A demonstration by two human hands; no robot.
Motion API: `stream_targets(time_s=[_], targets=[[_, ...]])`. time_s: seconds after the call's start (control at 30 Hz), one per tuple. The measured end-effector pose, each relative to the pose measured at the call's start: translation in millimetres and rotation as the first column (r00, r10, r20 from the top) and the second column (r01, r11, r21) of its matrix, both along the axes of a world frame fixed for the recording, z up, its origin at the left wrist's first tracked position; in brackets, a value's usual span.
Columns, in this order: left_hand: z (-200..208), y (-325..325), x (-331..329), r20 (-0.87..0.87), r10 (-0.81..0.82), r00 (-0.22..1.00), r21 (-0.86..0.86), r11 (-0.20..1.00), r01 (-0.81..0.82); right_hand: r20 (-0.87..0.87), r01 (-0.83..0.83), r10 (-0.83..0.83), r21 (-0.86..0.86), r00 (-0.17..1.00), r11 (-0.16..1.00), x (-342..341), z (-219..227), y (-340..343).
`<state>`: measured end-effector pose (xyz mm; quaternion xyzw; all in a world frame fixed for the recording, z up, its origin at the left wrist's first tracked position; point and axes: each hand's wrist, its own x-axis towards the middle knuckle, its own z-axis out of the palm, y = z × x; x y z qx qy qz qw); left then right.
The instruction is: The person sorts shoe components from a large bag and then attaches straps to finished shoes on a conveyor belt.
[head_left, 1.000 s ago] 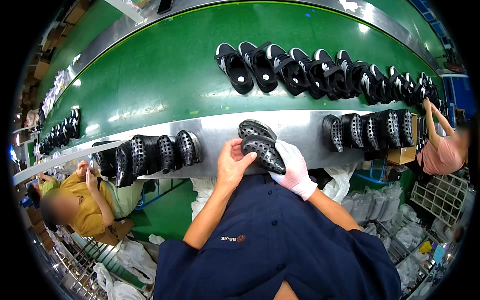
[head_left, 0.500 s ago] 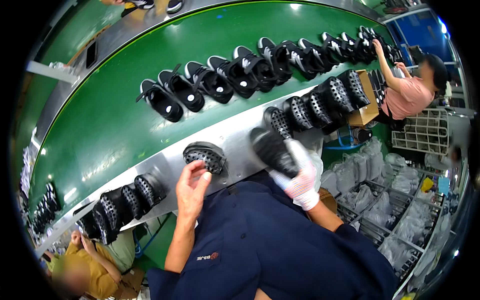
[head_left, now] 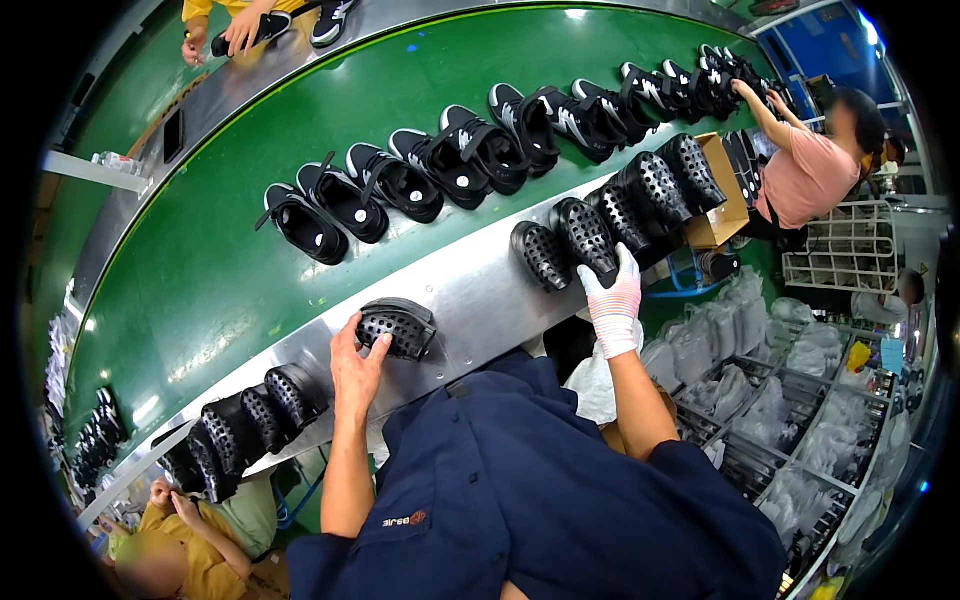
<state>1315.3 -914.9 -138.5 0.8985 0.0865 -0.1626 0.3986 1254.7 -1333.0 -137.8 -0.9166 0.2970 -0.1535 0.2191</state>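
Black perforated plastic shoe trees lie on the metal ledge in front of me. My bare left hand point(head_left: 358, 355) has its thumb and fingers closed round the near side of one shoe tree point(head_left: 398, 330), which lies on its side on the ledge. To the right, my right hand point(head_left: 612, 300), in a white striped glove, is closed on the near end of another shoe tree point(head_left: 585, 235). That one stands in a row with several others. Just left of it sits a separate shoe tree point(head_left: 540, 255), untouched.
Black-and-white sneakers point(head_left: 405, 182) line the green belt point(head_left: 300, 290). More shoe trees point(head_left: 258, 412) are at the left, near a person in yellow. A cardboard box point(head_left: 720, 195) and a person in pink are at the right. Plastic-bagged items fill a metal rack point(head_left: 770, 440).
My right hand has moved up from a blurred black piece to the row and closed on a shoe tree. My left hand's fingers have wrapped further round its shoe tree. Yellow-sleeved hands appear far left.
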Motion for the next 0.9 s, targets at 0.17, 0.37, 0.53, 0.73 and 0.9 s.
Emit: stream_targets(time_s=[0.17, 0.37, 0.53, 0.73, 0.9], targets=[[-28, 11, -1, 0.109, -0.004, 0.994, -0.055, 0.998, 0.011, 0.129, -0.203, 0.247, -0.281, 0.960, 0.938, 3, 54, 47], [-33, -11, 10, 0.092, -0.070, 0.993, -0.037, 0.997, 0.074, -0.136, -0.736, 0.773, 0.240, 0.620, 0.633, 9, 24, 167], [-41, -11, 6, 0.015, -0.027, 1.000, -0.157, 0.987, 0.029, -0.178, -0.745, 0.770, 0.194, 0.613, 0.639, 15, -45, 195], [-65, -18, 7, -0.420, 0.043, 0.907, -0.572, 0.763, -0.301, -0.140, -0.678, 0.731, 0.291, 0.668, 0.675, 21, -45, 191], [-70, -49, 23, -0.164, -0.055, 0.985, -0.433, 0.901, -0.022, -0.126, -0.577, 0.625, 0.280, 0.770, 0.767, 16, -46, 176]])
